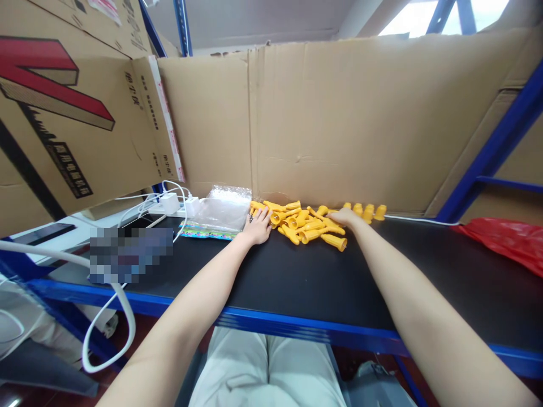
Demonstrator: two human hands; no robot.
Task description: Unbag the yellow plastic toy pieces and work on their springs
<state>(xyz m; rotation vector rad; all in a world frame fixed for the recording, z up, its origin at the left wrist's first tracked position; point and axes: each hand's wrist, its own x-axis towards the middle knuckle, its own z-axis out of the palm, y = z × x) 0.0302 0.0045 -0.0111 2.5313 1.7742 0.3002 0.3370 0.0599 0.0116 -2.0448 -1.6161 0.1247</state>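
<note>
Reaching across the black desk (305, 288), the person has both hands at a heap of yellow pieces (313, 225) just right of the frame's middle. From where I stand, the left hand (257, 227) lies at the heap's left end, palm down, its fingers stretched out and a little apart, touching the nearest pieces without visibly clamping any. The right hand (345, 217) is at the heap's back right edge; its fingers are mostly hidden, so I cannot tell whether they are apart, together or closed on a piece.

As for how far things have come, I would call it an early stage. A short row (368, 212) of yellow pieces sits to the right of that hand, near the foot of the cardboard (360, 124), and looks fairly even, though I cannot make out whether those pieces stand or lie. That row seems to be the only ordered part. Far more remain in the heap, lying on their sides and over one another, pointing every way, some with a hollow end turned toward me. By my reckoning, most of the sorting out is left.

Just left of the left hand, a clear bag (227, 206) lies over a bright packet (212, 232). At the right edge of the frame, a red bag (504, 237) lies well apart from the heap.
</note>
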